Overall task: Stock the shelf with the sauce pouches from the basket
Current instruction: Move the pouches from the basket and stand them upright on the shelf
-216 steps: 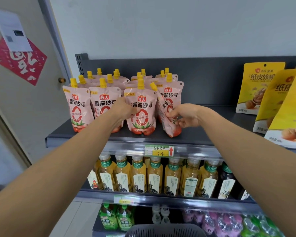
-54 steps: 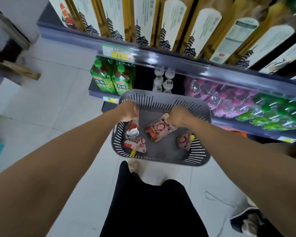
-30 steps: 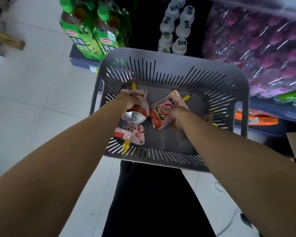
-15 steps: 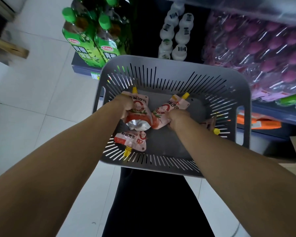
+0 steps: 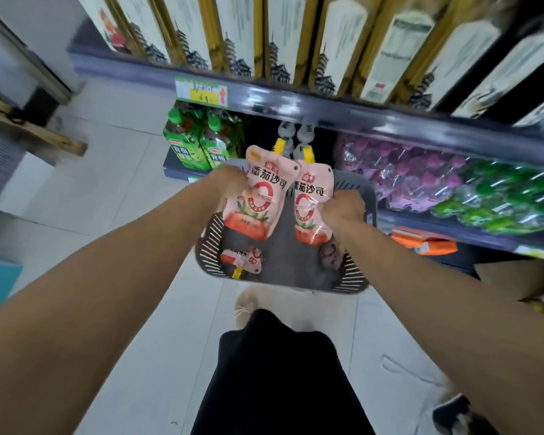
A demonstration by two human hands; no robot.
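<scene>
While the left hand (image 5: 230, 183) curls round the edge of a pink, yellow-spouted plastic sauce pouch (image 5: 258, 196), a second such pouch (image 5: 311, 205) hangs upright just beside it, gripped by the right hand (image 5: 343, 210). Both are above the grey slotted plastic basket (image 5: 211, 246), where another pouch (image 5: 242, 260) lies.

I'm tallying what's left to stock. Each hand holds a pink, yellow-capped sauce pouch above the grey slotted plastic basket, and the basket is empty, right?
Not empty: the head view shows a third pink pouch lying in the grey slotted plastic basket. The rest holds: the left hand grips the left pouch and the right hand the right pouch, above it.
</scene>
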